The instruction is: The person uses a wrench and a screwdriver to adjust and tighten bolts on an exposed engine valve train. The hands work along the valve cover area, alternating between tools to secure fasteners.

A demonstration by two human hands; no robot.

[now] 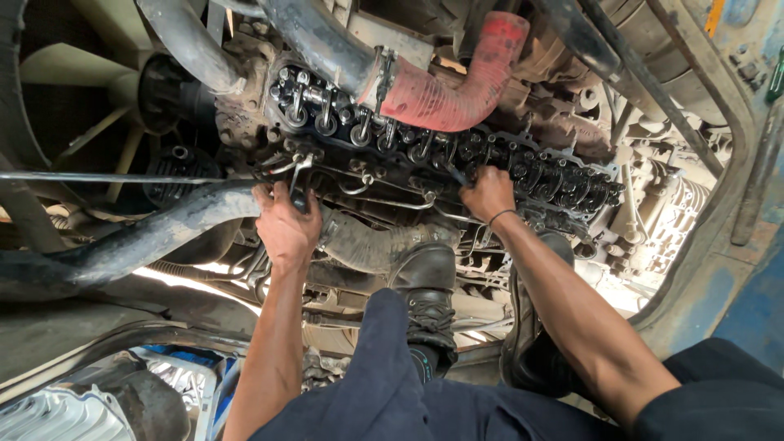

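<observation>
Head view looked down into an open engine bay, onto an oily engine (425, 175) with its top cover off and a row of valve springs and rocker arms (384, 135) bared. Left hand (286, 224) was clenched around a dark-handled tool (299, 196) at the near end of the engine, knuckles up, the tool's shaft pointing up toward the metal parts just above; tip too small to make out. Right hand (487, 194) was closed on a small tool (454, 175) pressed against the rocker row further along, fingers curled; a thin dark band sat on that wrist. The two hands were well apart, both touching the engine's near edge. A red hose (457, 86) curved over the engine's far side, joined by a metal clamp (382, 77) to a dark pipe (318, 37). A thick black hose (139, 237) ran across the left, passing just beside the left hand. Fan blades (73, 90) showed at far left. A black boot (429, 302) stood on the parts below the engine, between the forearms; dark blue trousers (384, 384) filled the bottom edge. A blue painted body edge (751, 302) framed the right side.
</observation>
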